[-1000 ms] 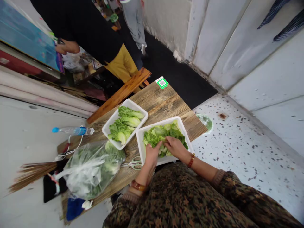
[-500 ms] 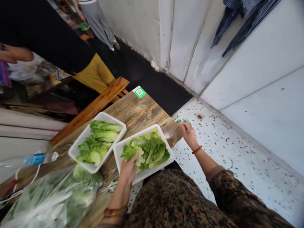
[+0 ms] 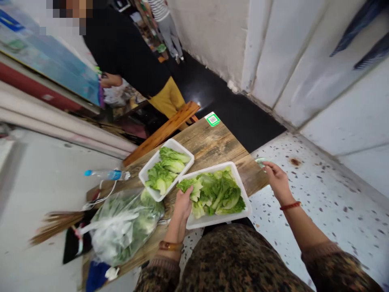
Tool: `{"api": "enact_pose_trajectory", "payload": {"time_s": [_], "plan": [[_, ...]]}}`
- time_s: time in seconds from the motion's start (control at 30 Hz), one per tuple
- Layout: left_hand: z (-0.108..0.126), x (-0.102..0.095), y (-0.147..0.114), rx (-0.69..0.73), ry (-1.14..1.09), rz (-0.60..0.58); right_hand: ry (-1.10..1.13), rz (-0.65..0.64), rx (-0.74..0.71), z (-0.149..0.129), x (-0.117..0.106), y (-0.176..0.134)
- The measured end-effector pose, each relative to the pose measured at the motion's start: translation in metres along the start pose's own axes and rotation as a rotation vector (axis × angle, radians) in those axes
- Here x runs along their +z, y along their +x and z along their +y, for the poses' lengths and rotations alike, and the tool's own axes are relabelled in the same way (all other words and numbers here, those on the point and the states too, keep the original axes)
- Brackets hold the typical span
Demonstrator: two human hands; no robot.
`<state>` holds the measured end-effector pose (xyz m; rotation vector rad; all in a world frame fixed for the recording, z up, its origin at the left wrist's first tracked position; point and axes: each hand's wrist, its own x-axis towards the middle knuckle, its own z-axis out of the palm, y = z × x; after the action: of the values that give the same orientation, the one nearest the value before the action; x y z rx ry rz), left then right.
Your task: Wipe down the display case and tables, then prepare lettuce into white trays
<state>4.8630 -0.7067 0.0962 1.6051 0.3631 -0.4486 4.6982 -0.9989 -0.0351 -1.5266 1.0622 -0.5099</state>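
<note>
My left hand (image 3: 183, 202) reaches into the nearer white tray (image 3: 248, 209), its thumb and fingers closed on a lettuce leaf (image 3: 194, 190) at the left side. More green lettuce (image 3: 223, 192) fills that tray. My right hand (image 3: 278, 178) is off the table's right corner, fingers pinched together; what they hold, if anything, is too small to tell. Just beyond those fingertips is a pale green and white object (image 3: 260, 162), partly hidden. A second white tray (image 3: 190, 160) with lettuce heads (image 3: 167, 166) touches the first one's left side.
A clear plastic bag of greens (image 3: 121, 227), a water bottle (image 3: 106, 174) and a white cable lie on the wooden table (image 3: 221, 142). A wooden bench (image 3: 164, 129) runs along its far side. A person in black (image 3: 130, 48) stands beyond; another is farther back.
My view has swung left, so the table sits farther right and more of its left end shows. The left hand still grips lettuce; the right remains by the table corner.
</note>
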Motion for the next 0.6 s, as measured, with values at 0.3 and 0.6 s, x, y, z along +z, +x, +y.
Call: {"api": "enact_pose_trajectory", "payload": {"time_s": [0.3, 0.6], "plan": [[0.078, -0.072, 0.085, 0.212, 0.021, 0.257, -0.102, -0.467, -0.304, -0.047, 0.094, -0.058], [0.036, -0.095, 0.077, 0.150, 0.116, 0.227, -0.238, -0.541, -0.315, -0.038, 0.190, -0.077]]}}
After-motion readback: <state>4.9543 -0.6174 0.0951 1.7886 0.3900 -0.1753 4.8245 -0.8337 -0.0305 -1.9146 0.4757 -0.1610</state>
